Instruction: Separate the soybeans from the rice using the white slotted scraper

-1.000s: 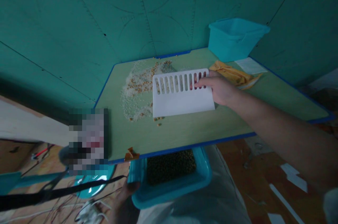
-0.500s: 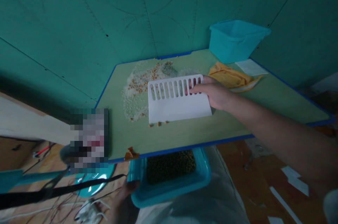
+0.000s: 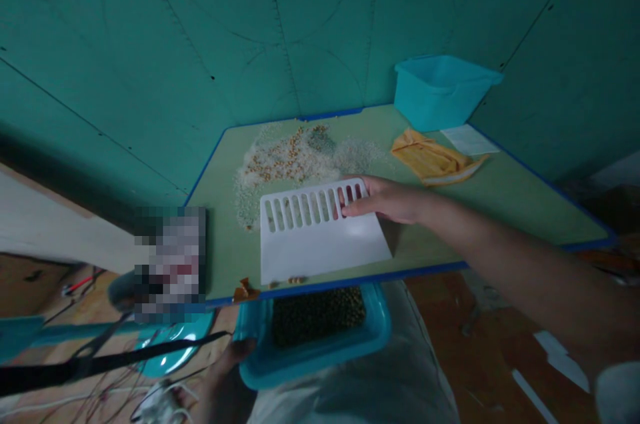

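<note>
My right hand (image 3: 387,200) grips the slotted top edge of a white plastic scraper (image 3: 320,234), whose lower edge stands on the green table (image 3: 500,197) close to its near blue rim. A few brown grains (image 3: 295,281) lie just in front of the scraper at the rim. Farther back spreads a heap of white and brown grains (image 3: 290,161). Below the table edge my left hand (image 3: 227,361) holds the rim of a teal tub (image 3: 320,357) filled with dark green beans.
A second teal tub (image 3: 443,91) stands at the table's far right corner, with a yellow cloth (image 3: 433,157) and a white paper (image 3: 467,139) beside it. Green walls close in behind. An orange scrap (image 3: 245,291) sits on the near rim. Cables lie on the floor at left.
My right hand has dragged the scraper toward me and a little left, from mid-table to the near edge, pushing a few brown grains ahead of it. The tub stays under the edge.
</note>
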Demonstrator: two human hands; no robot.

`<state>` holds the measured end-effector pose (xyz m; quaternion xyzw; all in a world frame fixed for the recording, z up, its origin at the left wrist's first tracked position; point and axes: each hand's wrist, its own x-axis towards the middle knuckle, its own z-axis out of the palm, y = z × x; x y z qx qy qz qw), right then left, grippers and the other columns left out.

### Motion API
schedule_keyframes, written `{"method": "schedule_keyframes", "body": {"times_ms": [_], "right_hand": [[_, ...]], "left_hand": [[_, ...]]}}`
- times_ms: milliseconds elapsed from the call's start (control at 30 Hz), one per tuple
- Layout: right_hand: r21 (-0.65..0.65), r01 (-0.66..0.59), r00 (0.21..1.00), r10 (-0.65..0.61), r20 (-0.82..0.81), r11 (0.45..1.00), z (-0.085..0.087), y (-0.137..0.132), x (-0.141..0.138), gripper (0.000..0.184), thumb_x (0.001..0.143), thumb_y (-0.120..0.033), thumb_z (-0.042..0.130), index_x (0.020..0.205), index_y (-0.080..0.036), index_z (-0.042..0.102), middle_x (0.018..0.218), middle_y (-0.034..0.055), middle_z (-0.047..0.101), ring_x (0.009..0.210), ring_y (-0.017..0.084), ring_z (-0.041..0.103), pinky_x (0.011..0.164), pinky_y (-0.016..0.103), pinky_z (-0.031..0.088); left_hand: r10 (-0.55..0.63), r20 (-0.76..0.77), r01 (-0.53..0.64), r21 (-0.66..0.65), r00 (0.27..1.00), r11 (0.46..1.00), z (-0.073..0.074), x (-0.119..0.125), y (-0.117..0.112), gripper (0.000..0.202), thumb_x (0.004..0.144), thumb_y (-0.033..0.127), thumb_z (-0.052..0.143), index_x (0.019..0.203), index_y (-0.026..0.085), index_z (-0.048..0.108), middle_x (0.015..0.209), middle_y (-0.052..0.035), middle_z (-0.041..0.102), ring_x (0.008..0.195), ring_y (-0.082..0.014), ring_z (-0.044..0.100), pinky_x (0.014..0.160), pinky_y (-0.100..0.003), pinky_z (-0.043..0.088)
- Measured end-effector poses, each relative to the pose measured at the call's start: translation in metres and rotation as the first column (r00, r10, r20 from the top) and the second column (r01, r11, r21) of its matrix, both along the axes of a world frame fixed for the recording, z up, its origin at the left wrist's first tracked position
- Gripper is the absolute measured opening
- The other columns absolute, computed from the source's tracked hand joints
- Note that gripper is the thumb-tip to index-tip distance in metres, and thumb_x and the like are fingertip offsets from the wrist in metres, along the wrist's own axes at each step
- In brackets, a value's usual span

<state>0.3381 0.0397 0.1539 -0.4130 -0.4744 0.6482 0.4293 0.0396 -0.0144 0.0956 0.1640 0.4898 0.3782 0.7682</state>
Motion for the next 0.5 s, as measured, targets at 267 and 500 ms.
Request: {"method": "schedule_keyframes", "body": {"times_ms": [267, 500], "right_hand": [[0.044, -0.08, 0.996, 0.077, 0.053, 0.996, 0.003, -0.005, 0.002, 0.028, 0.06, -0.018, 0.073, 0.084, -0.017, 0.057, 0.073, -0.0053, 0.063, 0.066, 0.008, 0.057, 0.062, 0.02, 0.043], [0.081, -0.11, 0.992, 0.104, 0.073, 0.991, 0.008, -0.012, 0.003, 0.026, 0.06, -0.019, 0.074, 0.082, -0.017, 0.06, 0.073, -0.0053, 0.065, 0.066, 0.008, 0.057, 0.063, 0.02, 0.042]], "left_hand": [[0.106, 0.003, -0.106, 0.016, 0.994, 0.994, 0.001, -0.006, -0.007, 0.031, 0.056, 0.013, 0.069, 0.084, 0.024, 0.077, 0.076, -0.0031, 0.079, 0.094, -0.0369, 0.066, 0.086, -0.047, 0.051], [0.091, 0.123, -0.099, 0.057, 0.988, 0.993, -0.004, -0.004, -0.012, 0.031, 0.061, 0.013, 0.066, 0.09, 0.023, 0.075, 0.082, -0.0045, 0.079, 0.093, -0.0348, 0.067, 0.086, -0.045, 0.051]]}}
